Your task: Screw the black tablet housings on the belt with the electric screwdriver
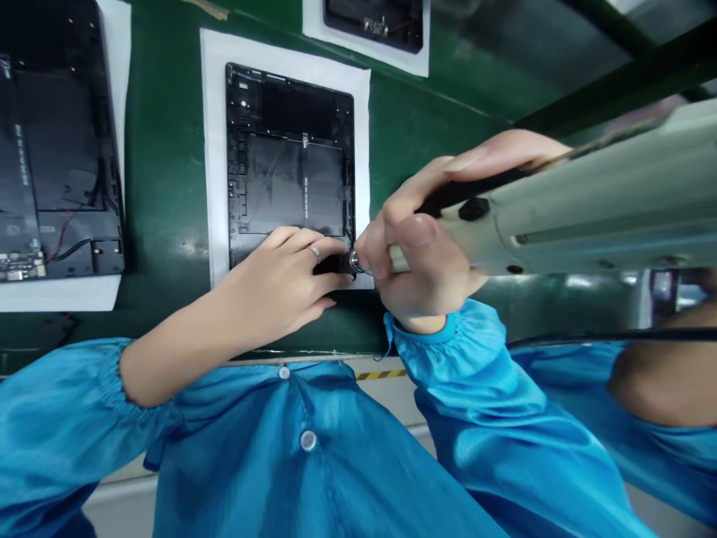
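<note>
A black tablet housing (291,179) lies on a white sheet (216,149) in front of me, its inner side facing up. My left hand (285,280), with a ring on one finger, rests over the housing's near edge, its fingertips close to the near right corner. What lies under those fingers is hidden, so I cannot tell if they grip anything. In my right hand (420,239) is a large pale-green power screwdriver, held slanting, its body (588,202) running off to the right. The metal tip (354,261) meets the housing's near right corner beside my left fingertips.
Another opened housing (61,149) with red and black wires lies on white sheeting at the left. A third (381,19) sits at the top on its own sheet (417,63). All rest on a green table (168,187). Another person's arm (661,373) shows at the right edge.
</note>
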The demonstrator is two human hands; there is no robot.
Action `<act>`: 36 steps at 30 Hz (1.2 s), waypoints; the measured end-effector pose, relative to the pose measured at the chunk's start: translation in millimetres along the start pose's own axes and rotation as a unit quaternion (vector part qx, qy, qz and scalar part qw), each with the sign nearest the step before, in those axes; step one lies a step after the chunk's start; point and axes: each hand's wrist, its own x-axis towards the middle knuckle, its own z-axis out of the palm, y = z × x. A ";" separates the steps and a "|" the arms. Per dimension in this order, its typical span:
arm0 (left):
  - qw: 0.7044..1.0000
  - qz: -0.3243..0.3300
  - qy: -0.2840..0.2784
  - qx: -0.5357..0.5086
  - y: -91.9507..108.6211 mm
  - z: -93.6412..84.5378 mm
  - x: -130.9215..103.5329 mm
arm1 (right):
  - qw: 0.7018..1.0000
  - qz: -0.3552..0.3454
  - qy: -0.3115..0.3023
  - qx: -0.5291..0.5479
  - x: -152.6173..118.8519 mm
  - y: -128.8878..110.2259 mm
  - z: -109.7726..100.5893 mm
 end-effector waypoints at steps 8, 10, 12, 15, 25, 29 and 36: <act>0.939 -0.316 0.103 0.088 7.5 -47.9 -44.9 | 1.000 0.004 -0.001 0.022 0.1 5.2 9.9; 0.905 -0.384 0.085 0.164 6.8 -49.0 -55.0 | 1.000 0.010 0.006 0.025 4.0 0.8 10.2; 0.897 -0.394 0.049 0.191 5.9 -44.1 -61.1 | 0.999 0.006 0.036 0.029 9.4 -4.0 7.4; 0.912 -0.385 0.050 0.130 4.1 -33.0 -70.9 | 0.994 -0.040 0.094 0.039 17.5 -6.8 -6.5; 0.762 -0.440 0.297 -0.370 -27.2 -28.2 -94.6 | 0.970 -0.120 0.210 -0.007 30.2 31.0 -93.5; 0.725 -0.405 0.334 -0.446 -27.5 -45.4 -65.4 | 0.965 -0.133 0.227 0.003 29.3 25.2 -87.7; 0.782 -0.284 0.330 -0.446 -87.7 -61.1 68.0 | 0.976 -0.114 0.183 0.036 15.8 9.6 -69.5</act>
